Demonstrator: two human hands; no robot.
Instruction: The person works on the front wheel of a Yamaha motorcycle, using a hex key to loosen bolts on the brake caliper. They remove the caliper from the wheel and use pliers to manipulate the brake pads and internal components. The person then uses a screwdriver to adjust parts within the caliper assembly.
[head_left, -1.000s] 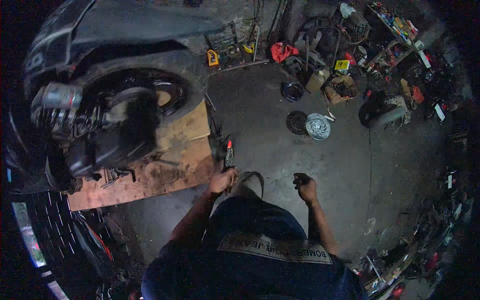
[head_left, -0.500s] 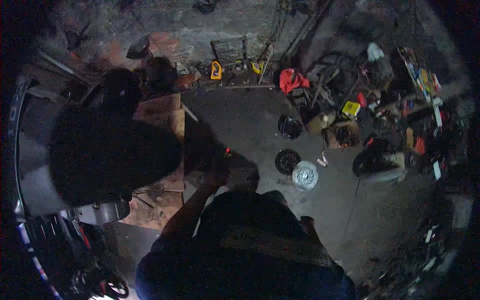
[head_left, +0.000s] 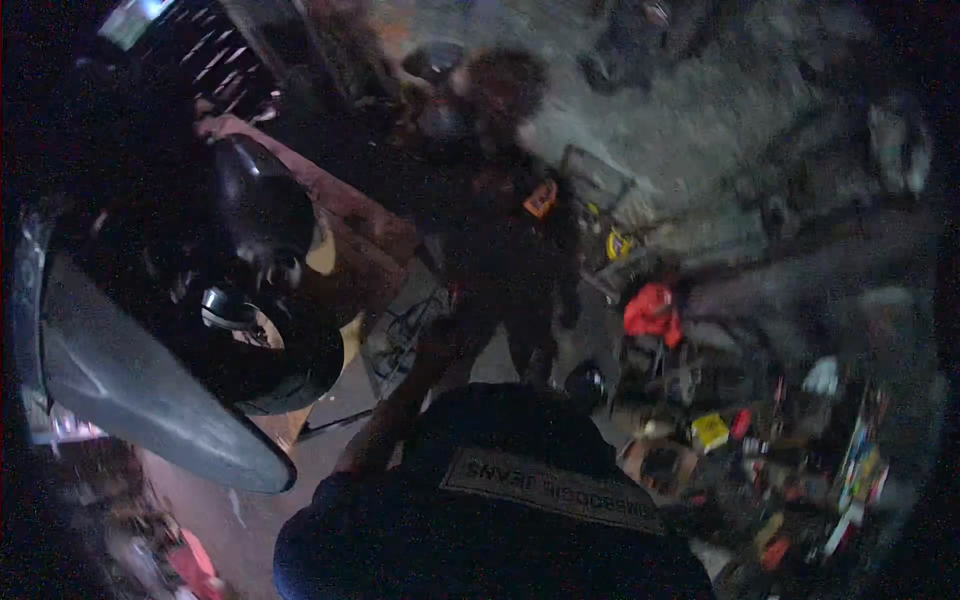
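My left forearm reaches forward from the lower middle, and my left hand fades into shadow and blur in front of another person. Its fingers cannot be made out, nor whether it holds anything. My right hand is out of sight behind my dark shirt. Left of my arm is a motorcycle-like vehicle with a black tyre and a long grey body panel.
Another person in dark clothing stands ahead. On the right are a red cloth or bag, a yellow box and heaped parts and tools. A reddish board lies beyond the tyre.
The view has swung left, bringing the vehicle's wheel, the grey panel and the standing person into sight. The clutter has shifted lower in the picture. The right hand has gone out of view.
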